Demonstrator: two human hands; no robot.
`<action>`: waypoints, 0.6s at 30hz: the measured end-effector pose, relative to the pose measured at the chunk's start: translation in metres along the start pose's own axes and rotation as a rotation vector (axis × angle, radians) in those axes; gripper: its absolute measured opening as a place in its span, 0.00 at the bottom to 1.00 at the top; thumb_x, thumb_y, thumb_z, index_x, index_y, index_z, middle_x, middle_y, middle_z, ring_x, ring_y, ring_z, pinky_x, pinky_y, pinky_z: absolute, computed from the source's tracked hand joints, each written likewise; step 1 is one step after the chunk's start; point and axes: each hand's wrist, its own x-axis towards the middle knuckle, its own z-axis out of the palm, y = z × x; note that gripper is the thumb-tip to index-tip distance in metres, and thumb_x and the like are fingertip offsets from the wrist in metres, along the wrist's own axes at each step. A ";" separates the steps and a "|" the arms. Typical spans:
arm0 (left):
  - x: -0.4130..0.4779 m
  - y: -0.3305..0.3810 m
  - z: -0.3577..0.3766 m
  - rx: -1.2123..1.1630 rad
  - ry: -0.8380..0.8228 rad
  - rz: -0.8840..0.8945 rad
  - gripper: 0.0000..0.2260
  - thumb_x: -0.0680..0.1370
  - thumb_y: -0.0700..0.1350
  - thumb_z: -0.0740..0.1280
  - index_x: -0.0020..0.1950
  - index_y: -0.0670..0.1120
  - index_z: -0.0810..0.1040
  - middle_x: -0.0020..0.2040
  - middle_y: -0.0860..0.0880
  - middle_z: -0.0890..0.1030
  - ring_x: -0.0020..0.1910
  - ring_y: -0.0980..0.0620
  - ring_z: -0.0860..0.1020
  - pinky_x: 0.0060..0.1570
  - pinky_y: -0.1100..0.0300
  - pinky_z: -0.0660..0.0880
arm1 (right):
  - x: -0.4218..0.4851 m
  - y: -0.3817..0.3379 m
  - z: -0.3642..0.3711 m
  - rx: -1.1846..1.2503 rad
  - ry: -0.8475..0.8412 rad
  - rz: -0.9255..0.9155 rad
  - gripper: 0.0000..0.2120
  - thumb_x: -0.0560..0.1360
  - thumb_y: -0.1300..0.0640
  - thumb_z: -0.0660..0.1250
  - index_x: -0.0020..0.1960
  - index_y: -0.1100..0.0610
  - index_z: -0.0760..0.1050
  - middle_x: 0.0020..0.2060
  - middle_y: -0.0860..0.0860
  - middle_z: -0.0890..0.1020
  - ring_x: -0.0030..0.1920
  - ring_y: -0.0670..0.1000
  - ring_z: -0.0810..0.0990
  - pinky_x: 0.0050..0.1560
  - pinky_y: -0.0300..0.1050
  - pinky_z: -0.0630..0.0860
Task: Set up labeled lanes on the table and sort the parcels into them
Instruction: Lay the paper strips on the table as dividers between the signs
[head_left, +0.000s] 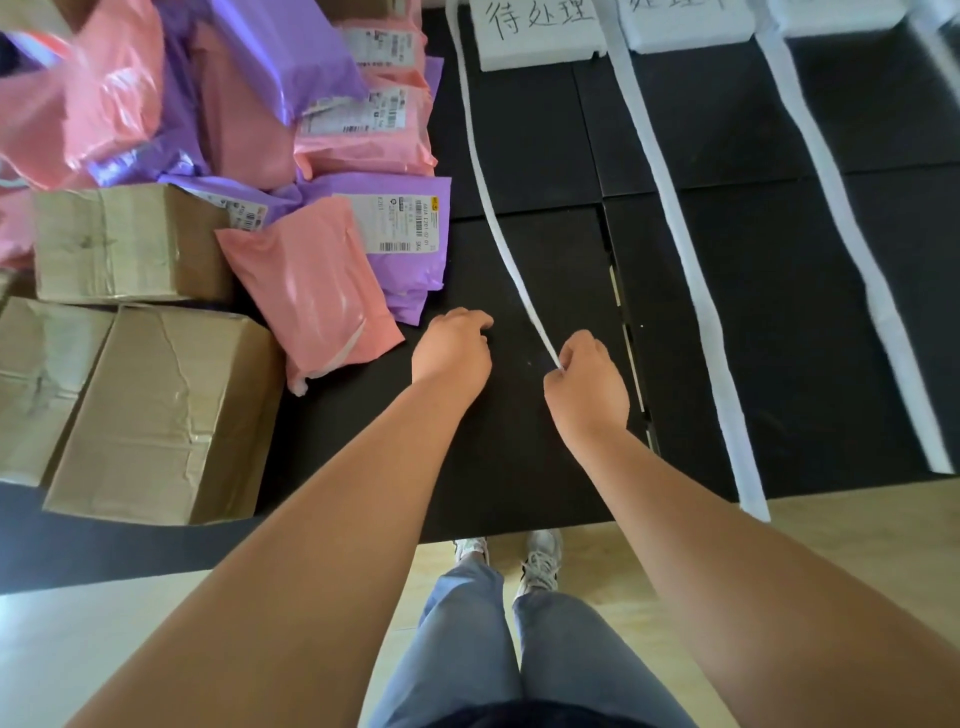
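Note:
My right hand (586, 385) pinches the near end of a thin white strip (488, 197) that runs up the black table (545, 483) to the far edge. My left hand (453, 347) hovers beside it with fingers loosely curled, holding nothing. Two wider white strips (675, 218) (852, 218) lie flat further right, marking lanes. White foam label blocks stand at the far ends: one with handwritten characters (540, 31), a second (685, 26) and a third (836, 15). A heap of pink and purple mailer parcels (311, 280) (400, 218) fills the left.
Cardboard boxes (166, 415) (130, 244) (36, 384) sit at the table's near left corner. The table's front edge runs just below my wrists; beyond it are a wooden floor, my jeans and shoes. The middle strip overhangs the front edge.

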 end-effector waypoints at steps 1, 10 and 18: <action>0.000 0.002 0.001 -0.012 0.012 0.002 0.17 0.82 0.40 0.60 0.70 0.50 0.74 0.68 0.48 0.75 0.64 0.48 0.75 0.59 0.53 0.76 | -0.002 0.002 -0.002 -0.053 0.031 -0.063 0.09 0.77 0.62 0.67 0.53 0.53 0.70 0.47 0.50 0.76 0.45 0.49 0.78 0.39 0.42 0.77; 0.013 0.013 0.014 -0.001 -0.064 0.093 0.21 0.83 0.40 0.59 0.77 0.51 0.67 0.77 0.52 0.65 0.75 0.50 0.63 0.71 0.51 0.68 | -0.010 0.011 0.009 -0.354 -0.047 -0.254 0.24 0.77 0.59 0.69 0.71 0.54 0.67 0.60 0.54 0.73 0.54 0.52 0.77 0.43 0.43 0.77; 0.024 0.012 0.016 0.063 -0.076 0.109 0.22 0.83 0.41 0.59 0.77 0.52 0.66 0.77 0.52 0.65 0.72 0.49 0.68 0.67 0.51 0.72 | -0.020 0.014 0.017 -0.269 -0.064 -0.321 0.23 0.79 0.53 0.66 0.72 0.51 0.65 0.58 0.53 0.73 0.56 0.51 0.76 0.43 0.41 0.78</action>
